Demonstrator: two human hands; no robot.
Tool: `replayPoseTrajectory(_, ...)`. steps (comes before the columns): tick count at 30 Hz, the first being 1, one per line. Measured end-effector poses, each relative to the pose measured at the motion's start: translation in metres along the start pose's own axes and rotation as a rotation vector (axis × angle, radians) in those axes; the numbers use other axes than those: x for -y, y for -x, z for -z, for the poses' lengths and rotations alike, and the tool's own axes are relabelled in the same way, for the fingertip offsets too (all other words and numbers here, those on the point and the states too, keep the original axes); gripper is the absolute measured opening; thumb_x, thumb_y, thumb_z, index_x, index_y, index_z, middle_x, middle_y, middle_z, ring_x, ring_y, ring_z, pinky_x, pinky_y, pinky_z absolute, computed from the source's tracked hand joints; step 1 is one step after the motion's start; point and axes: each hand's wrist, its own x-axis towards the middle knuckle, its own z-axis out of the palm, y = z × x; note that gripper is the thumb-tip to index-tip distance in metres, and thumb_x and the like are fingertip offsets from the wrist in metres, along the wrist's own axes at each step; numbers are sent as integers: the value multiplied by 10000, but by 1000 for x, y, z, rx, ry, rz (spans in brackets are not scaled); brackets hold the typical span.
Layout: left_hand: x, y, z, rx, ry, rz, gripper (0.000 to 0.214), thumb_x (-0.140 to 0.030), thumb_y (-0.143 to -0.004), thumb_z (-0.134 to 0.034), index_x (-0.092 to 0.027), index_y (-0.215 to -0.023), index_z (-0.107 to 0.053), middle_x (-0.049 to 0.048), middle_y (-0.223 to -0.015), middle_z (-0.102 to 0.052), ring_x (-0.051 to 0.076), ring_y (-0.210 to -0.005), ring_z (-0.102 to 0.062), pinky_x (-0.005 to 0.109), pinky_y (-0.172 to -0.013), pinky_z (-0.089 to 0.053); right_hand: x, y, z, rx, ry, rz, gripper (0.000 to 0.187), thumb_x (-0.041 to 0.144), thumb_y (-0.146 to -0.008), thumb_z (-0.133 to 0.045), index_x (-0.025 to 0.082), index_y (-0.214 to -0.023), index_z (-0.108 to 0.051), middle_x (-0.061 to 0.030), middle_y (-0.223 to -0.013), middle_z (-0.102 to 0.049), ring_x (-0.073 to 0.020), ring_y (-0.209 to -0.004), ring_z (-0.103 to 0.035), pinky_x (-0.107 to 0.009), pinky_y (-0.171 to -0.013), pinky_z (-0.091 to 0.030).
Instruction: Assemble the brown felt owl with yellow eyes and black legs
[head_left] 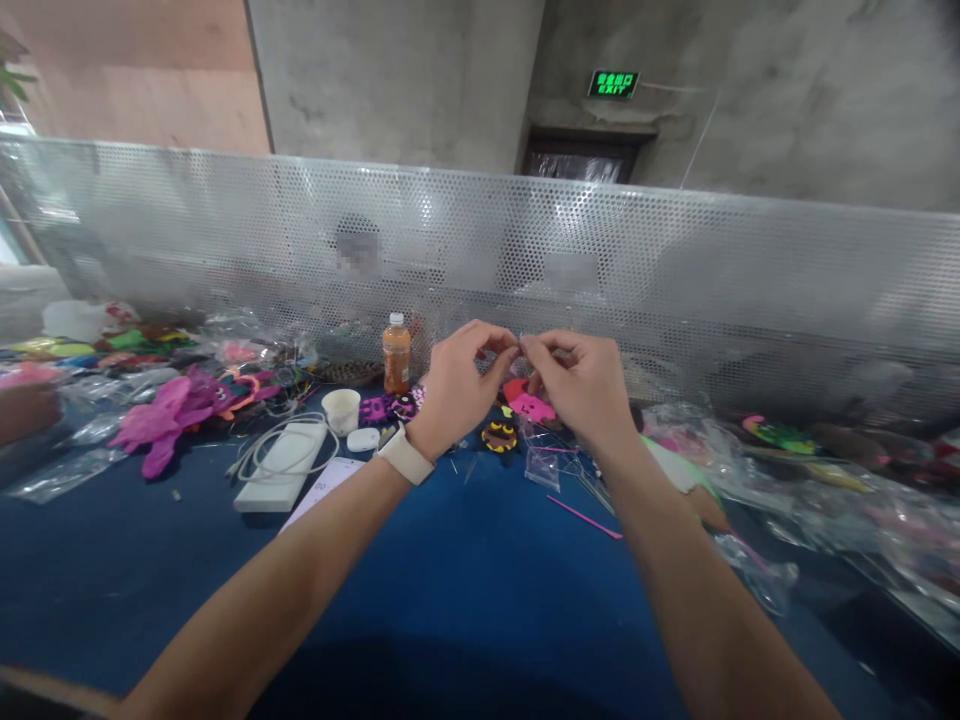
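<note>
My left hand and my right hand are raised above the blue table, fingertips pinched together and almost touching at the middle. What they pinch is too small to make out. A pale watch band circles my left wrist. Just below the hands lie a pink felt piece, a black and yellow felt piece and a small clear bag.
An orange drink bottle, a white cup and a white block with cable stand left of the hands. Purple felt shapes lie further left. Plastic bags crowd the right side. A perforated metal screen closes the back.
</note>
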Motion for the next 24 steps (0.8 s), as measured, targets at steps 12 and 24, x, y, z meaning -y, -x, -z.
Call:
replayPoseTrajectory(12,4,10,-4,55,-108,-129,129,-130,-1021,-563,-195,-966,-659,46,-947,-690,179,-919,-647,312,-846,-517,-10,-3,-9,-52,-191,-117,368,316,-858,-696,202,-522,-601,32,-421,-521,-87,-337,-424,-226,-345,-336)
replayPoseTrajectory(24,26,8,-12,-10,53,113,79,-103,-958,-632,-174,-958,-666,46,-934,-728,159,-870,-701,290,-787,-571,-22,-1,-8,-94,311,452,180,191,-952,-656,228,-1042,-807,-54,-995,-772,-162,-711,-679,-313,-633,-547)
